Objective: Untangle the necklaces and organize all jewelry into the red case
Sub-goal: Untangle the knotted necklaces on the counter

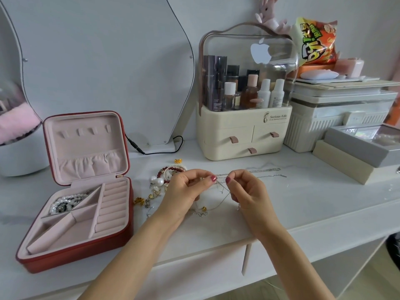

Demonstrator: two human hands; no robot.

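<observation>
The red case (121, 237) lies open at the left, its pink-lined lid upright; a pearl strand (65, 201) fills its back-left compartment. Above the table's middle, my left hand (184, 191) and my right hand (246, 191) each pinch the tangled thin silver necklaces (220, 187), fingertips close together. Chain loops hang down between the hands to a small gold pendant (203, 208). More chain trails right along the table (266, 169). A red bead bracelet (164, 169), pearl earrings (158, 181) and gold pieces (139, 200) lie left of my hands.
A cream cosmetics organiser (244, 135) with bottles stands behind my hands. White and grey boxes (357, 144) are stacked at the right, a snack bag (316, 44) above them. A mirror (104, 68) with a black cable (151, 148) leans on the wall behind the case.
</observation>
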